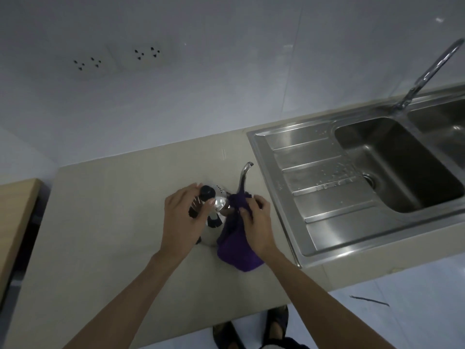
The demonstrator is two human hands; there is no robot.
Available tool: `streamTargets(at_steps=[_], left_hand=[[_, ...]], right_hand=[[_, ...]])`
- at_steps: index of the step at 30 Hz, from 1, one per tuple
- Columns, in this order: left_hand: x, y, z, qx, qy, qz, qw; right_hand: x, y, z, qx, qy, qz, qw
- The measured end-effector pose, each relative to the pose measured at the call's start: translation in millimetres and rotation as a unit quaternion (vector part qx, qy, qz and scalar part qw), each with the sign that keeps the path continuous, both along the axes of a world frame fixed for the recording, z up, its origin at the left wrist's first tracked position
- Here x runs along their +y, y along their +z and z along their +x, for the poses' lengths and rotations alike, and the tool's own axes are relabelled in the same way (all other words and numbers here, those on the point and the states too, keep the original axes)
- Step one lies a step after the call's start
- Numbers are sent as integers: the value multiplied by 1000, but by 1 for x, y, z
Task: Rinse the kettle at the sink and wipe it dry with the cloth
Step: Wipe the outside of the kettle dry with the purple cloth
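Note:
A shiny steel kettle (218,203) with a black lid knob and a thin curved spout stands on the beige counter (105,222), left of the sink. My left hand (182,217) grips its black handle from above. My right hand (256,222) presses a purple cloth (235,245) against the kettle's right side, near the base of the spout. The cloth hangs down onto the counter. Part of the kettle's body is hidden behind both hands.
A steel sink (400,162) with a ribbed, wet drainboard (314,177) lies to the right, its tall tap (427,71) at the back. Two wall sockets (115,59) sit on the white wall. A wooden surface (15,222) adjoins the counter at left.

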State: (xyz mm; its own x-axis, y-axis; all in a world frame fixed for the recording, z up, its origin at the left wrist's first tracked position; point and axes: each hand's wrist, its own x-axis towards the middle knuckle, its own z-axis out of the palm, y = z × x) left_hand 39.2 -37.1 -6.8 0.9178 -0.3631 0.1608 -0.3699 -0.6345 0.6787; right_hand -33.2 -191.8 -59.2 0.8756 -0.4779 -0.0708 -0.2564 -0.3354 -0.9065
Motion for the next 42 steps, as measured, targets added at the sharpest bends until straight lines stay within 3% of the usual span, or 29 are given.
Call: streamTargets(at_steps=[3,5,8,11,15,20,24,27,31,33,36,42], left_hand=[[-15,0,-11,29,61,7,998],[-18,2,-10,25,73,15,997],[-11,7,0,16,46,29,998],[2,16,16,48,-14,48,998],[16,31,38,94,-88,153,980],[25,39,55,141,-199,99,965],[15,30,36,81,-62,16,995],[5,19,22,30,-25,-9,999],[5,17,26,35,-14,-29,999],[5,15,24,39,-12,-33,999],[7,14,23,52,-11,-56,997],[25,19,40,138,-48,-59,988]], right_hand=[[-21,9,-5,-48,4,1,999],[-39,28,-10,-104,-23,87,991],[-69,56,-17,-177,-36,188,965],[-90,79,-17,-225,-49,198,953],[-107,89,-11,-227,-69,174,956],[-82,76,4,-180,30,147,972],[-42,32,13,-95,124,40,987],[-27,22,25,-31,92,7,995],[-12,33,41,-164,131,3,978],[-12,21,35,-140,135,4,981],[-34,15,38,-33,154,29,987],[-16,14,17,-163,231,-54,958]])
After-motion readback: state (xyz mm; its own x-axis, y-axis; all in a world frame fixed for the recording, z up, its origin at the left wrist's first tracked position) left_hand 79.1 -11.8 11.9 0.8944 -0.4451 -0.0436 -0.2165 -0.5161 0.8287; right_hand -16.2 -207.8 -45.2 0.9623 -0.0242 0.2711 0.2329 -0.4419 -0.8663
